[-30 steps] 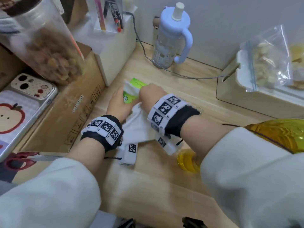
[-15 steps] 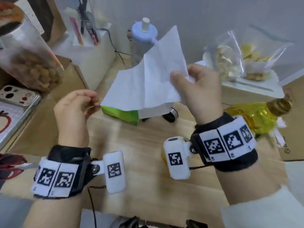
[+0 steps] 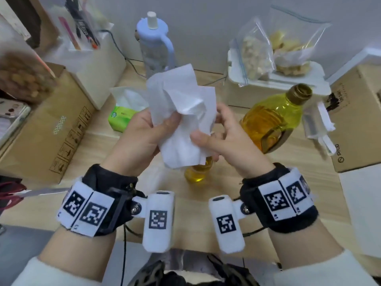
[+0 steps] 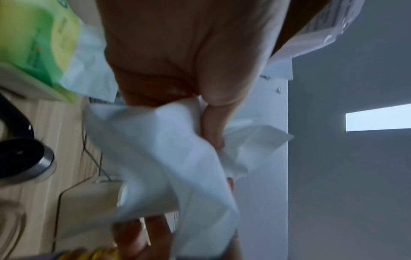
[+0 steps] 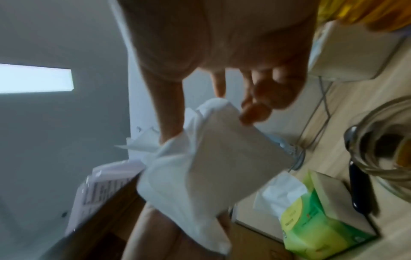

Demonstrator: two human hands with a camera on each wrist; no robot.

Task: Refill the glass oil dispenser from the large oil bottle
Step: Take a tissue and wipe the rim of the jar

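The large oil bottle (image 3: 274, 118) stands at the right with yellow oil inside and its gold neck uncapped. The glass oil dispenser (image 3: 198, 172) sits on the wooden table (image 3: 257, 178) right under my hands, holding some yellow oil, its top hidden by a crumpled white tissue (image 3: 181, 120). My left hand (image 3: 150, 131) grips the tissue from the left, thumb on top. My right hand (image 3: 218, 137) pinches it from the right. In the right wrist view the tissue (image 5: 200, 167) hangs bunched below my fingers, and the dispenser's open glass rim (image 5: 382, 140) shows at the right.
A green tissue pack (image 3: 121, 118) lies just behind my left hand. A lilac cup with a handle (image 3: 154, 44) stands at the back. Cardboard boxes flank the table at left (image 3: 51, 129) and right (image 3: 358, 120). Bags of food (image 3: 257, 50) rest on a white box.
A second ago both hands were pulling a sheet from the tissue pack. They then lifted it spread out, and now it is crumpled between them above the dispenser.
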